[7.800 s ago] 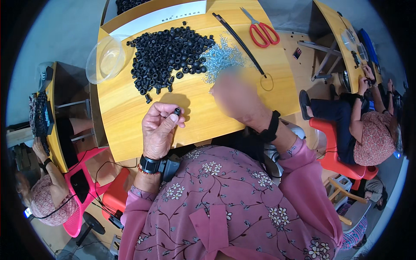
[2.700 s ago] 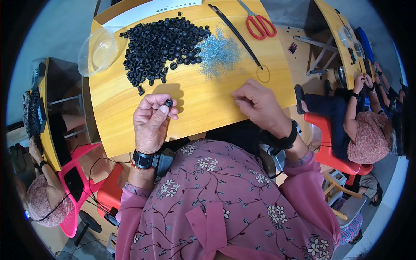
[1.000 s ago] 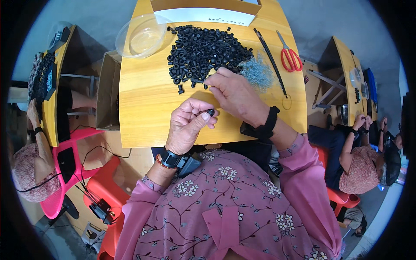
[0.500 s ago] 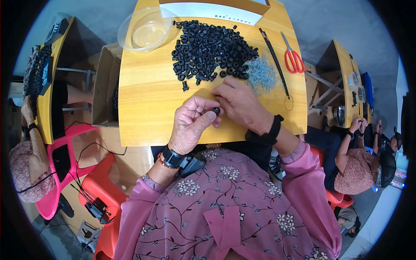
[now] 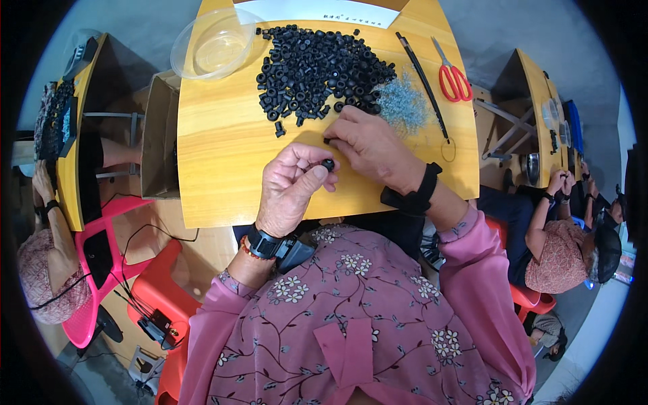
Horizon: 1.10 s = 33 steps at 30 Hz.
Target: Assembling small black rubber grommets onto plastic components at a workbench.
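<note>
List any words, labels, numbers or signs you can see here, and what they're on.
White panel at the back of the table: one line of dark characters, which I won't copy.
Black left-wrist device: any marking too small to read.
Scissors, black pieces: none that I can read.

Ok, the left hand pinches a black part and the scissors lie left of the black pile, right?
Not quite: in the head view the scissors lie right of the black pile. The left hand does pinch a black part.

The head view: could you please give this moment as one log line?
left hand: pinching round black piece | right hand: holding small dark piece | black pile, pale beads: on table
</note>
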Available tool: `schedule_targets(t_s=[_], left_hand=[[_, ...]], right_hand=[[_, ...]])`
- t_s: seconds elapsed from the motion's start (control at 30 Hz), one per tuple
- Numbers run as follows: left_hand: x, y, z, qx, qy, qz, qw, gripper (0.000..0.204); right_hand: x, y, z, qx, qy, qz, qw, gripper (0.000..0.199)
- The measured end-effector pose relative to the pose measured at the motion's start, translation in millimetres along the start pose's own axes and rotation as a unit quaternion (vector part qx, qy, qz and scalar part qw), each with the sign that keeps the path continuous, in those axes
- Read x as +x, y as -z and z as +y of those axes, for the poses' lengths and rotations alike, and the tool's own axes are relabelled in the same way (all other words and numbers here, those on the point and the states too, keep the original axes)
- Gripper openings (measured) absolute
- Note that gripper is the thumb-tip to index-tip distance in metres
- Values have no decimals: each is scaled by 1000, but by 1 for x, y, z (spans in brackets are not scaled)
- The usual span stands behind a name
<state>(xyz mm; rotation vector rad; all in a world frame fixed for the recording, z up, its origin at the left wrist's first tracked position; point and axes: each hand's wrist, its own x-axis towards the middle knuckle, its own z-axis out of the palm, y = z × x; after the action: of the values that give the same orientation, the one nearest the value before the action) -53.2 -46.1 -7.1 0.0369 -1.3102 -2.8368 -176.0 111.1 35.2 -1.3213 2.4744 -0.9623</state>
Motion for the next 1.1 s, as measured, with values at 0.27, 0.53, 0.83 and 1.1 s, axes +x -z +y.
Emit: schedule_targets(t_s=[0.27,0.53,0.83,1.1], left_hand=[[-1,-4,2,-6,-6,1,1000,20],[-9,-9,-1,-5,-38,-12,999,18],[-53,-34,9,25,-54,-41,997,21],[-83,-50,9,6,-52,-58,997,23]], right_hand=[[-8,10,-8,164,-57,67,983,9],[-44,44,-59,375,-142,8,916,7],[-82,35,-81,400,-72,54,912,7],[-105,19,-95,436,-19,68,897,15]])
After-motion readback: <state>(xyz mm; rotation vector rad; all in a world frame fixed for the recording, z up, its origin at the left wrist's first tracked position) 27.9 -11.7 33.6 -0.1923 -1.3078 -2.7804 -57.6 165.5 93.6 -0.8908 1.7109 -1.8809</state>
